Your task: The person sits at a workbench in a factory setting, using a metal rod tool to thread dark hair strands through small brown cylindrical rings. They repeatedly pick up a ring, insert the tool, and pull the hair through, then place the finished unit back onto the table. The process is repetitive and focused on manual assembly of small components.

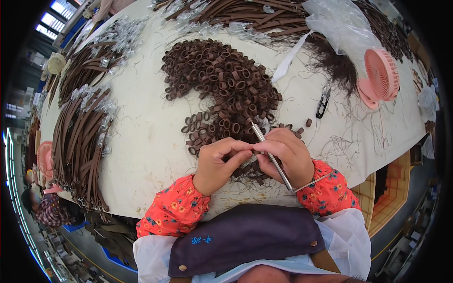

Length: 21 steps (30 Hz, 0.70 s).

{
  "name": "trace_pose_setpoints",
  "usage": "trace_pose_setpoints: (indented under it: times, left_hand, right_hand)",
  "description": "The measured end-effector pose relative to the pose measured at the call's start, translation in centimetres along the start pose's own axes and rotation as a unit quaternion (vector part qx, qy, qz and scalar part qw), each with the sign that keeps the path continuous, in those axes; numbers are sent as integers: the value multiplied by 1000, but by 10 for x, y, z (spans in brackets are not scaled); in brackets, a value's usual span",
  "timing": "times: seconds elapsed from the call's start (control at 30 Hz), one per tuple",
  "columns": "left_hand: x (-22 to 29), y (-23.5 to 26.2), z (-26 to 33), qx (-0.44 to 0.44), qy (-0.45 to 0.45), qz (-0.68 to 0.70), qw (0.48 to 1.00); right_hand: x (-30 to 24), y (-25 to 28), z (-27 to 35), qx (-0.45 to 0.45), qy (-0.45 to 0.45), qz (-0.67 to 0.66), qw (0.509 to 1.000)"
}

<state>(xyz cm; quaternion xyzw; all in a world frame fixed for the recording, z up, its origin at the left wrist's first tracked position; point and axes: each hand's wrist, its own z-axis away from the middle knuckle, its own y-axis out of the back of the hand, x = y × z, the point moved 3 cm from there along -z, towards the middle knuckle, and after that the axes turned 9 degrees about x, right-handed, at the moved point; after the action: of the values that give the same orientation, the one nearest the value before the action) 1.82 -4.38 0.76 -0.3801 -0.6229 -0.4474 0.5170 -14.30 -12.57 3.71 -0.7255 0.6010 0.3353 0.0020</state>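
Observation:
My left hand [218,162] is closed, its thumb and index finger pinching a small brown piece [255,151] that looks like one of the strap loops; the fingers hide most of it. Facing it, my right hand [289,158] is closed around a slim silver pen-like metal tool [280,173], held slantwise with its upper end over the loops. The right fingertips meet the left ones at the brown piece. Just beyond both hands spreads a big heap of brown strap loops [226,78], with more loops under and between the hands.
Bundles of brown straps [78,141] with clear plastic wrapping lie at left; more straps [255,16] lie at the far side. At right are black thread snips [323,102], a pink fan [379,78], a plastic bag [342,26] and loose threads on the pale tabletop [141,141].

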Motion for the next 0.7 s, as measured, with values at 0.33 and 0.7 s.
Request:
trace_pose_setpoints:
  times: [0.33, 0.7]
  left_hand:
    - [-3, -10, 8, -20, 2, 71, 997]
    - [-8, -10, 8, 11, -38, 48, 998]
  right_hand:
    - [-1, -2, 6, -9, -119, -59, 991]
    - [0, 0, 4, -22, -132, -61, 989]
